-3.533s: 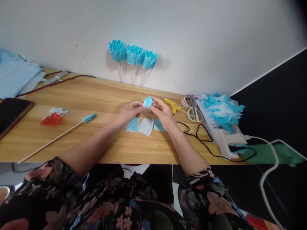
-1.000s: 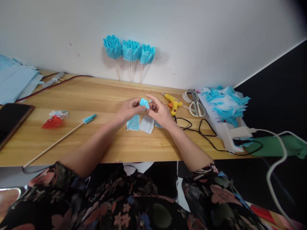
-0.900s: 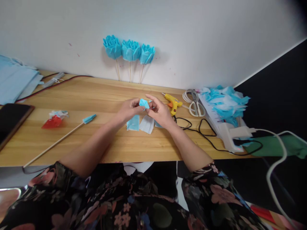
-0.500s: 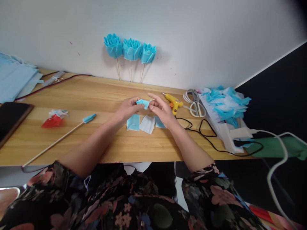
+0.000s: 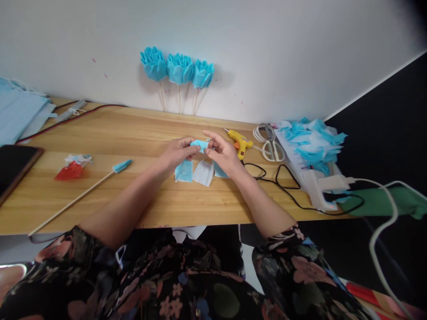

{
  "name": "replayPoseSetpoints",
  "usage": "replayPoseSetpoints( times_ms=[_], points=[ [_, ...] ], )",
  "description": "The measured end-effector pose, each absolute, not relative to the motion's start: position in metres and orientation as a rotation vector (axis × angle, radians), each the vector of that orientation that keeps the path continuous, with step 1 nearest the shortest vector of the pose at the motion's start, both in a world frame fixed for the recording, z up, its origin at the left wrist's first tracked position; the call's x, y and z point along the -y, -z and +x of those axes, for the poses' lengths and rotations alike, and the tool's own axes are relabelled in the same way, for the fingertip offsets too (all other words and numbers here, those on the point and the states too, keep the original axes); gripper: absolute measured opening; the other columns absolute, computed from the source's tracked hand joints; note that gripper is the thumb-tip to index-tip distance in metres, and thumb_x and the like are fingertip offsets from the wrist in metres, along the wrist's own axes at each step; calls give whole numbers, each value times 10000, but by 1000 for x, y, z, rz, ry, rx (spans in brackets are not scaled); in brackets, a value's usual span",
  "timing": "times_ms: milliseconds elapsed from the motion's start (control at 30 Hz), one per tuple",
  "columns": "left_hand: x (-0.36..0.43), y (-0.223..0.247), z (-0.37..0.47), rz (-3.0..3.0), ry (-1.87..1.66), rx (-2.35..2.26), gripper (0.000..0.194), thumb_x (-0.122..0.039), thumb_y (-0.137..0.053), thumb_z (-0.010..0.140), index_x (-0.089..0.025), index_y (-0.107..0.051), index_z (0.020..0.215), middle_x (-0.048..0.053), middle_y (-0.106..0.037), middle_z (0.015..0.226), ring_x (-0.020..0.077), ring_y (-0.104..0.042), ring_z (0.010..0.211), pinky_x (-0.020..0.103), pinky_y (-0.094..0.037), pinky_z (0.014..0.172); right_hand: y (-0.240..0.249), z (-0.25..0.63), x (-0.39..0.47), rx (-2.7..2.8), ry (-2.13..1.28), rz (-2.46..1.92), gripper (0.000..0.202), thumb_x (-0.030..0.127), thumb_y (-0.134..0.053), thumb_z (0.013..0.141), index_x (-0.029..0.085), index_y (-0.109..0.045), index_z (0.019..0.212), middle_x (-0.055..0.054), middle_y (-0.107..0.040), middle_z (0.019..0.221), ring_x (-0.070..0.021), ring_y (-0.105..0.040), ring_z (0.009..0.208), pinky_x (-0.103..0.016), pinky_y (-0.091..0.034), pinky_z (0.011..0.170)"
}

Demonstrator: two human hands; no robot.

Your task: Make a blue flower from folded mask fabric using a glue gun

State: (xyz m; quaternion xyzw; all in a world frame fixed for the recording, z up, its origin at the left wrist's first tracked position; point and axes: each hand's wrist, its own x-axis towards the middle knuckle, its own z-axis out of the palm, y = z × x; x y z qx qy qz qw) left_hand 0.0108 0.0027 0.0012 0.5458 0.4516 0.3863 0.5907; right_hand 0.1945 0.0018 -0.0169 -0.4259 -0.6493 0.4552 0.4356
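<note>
Between my two hands is a small folded piece of light blue fabric (image 5: 199, 145). My left hand (image 5: 178, 154) pinches its left end between thumb and fingers. On its right end my right hand (image 5: 223, 153) is closed the same way, with the index finger raised. Just below the hands lie a blue fabric square (image 5: 183, 171), a white square (image 5: 203, 173) and another blue square (image 5: 219, 170), partly covered by my right hand. To the left, a wooden stick (image 5: 75, 201) with a rolled blue tip (image 5: 122, 166) rests on the table.
Three blue fabric flowers (image 5: 180, 70) on sticks lean against the wall. Right of my hands are a yellow glue gun (image 5: 239, 141), scissors (image 5: 272, 150), a pile of fabric scraps (image 5: 313, 141) and a power strip (image 5: 315, 191). A phone (image 5: 15, 166) and a red packet (image 5: 70, 170) lie left.
The held piece now looks flatter and smoother along its front, and my right thumb presses closer on it. The whole view has shifted slightly; the things on the table lie as before.
</note>
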Motion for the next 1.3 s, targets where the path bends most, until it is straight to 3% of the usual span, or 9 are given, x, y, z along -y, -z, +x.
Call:
replayPoseSetpoints(
  times_ms=[300, 700, 1133, 1300],
  points=[
    [-4, -1, 12, 1210, -908, -1091, 72, -204, -674, 723, -163, -625, 690, -28, -514, 583, 107, -466, 566, 249, -329, 554, 20, 195, -4, 1627, -1103, -1025, 561, 231, -653, 773, 243, -601, 1332, 45, -545, 785, -109, -499, 714, -262, -400, 654],
    [-8, 11, 13, 864, -833, -670, 160, -182, -791, 681, -153, -633, 684, -6, -599, 615, 99, -532, 569, 248, -438, 605, 10, 195, 0, 1421, -1476, -880, 648, 222, -685, 733, 246, -547, 1365, 60, -561, 767, -109, -527, 714, -248, -436, 670],
    [-6, 9, 11, 899, -831, -739, 215, -259, -829, 696, -136, -652, 709, 4, -616, 604, 97, -545, 569, 242, -434, 578, 13, 197, -2, 1513, -1404, -883, 587, 222, -638, 789, 237, -551, 1369, 48, -532, 777, -108, -434, 665, -265, -356, 616],
    [-1, 6, 18, 849, -872, -758, 197, -251, -794, 711, -145, -631, 749, -5, -609, 611, 95, -542, 569, 241, -427, 573, 15, 198, -2, 1517, -1326, -867, 535, 230, -638, 805, 243, -585, 1337, 43, -520, 787, -115, -457, 707, -278, -387, 667]
  ],
)
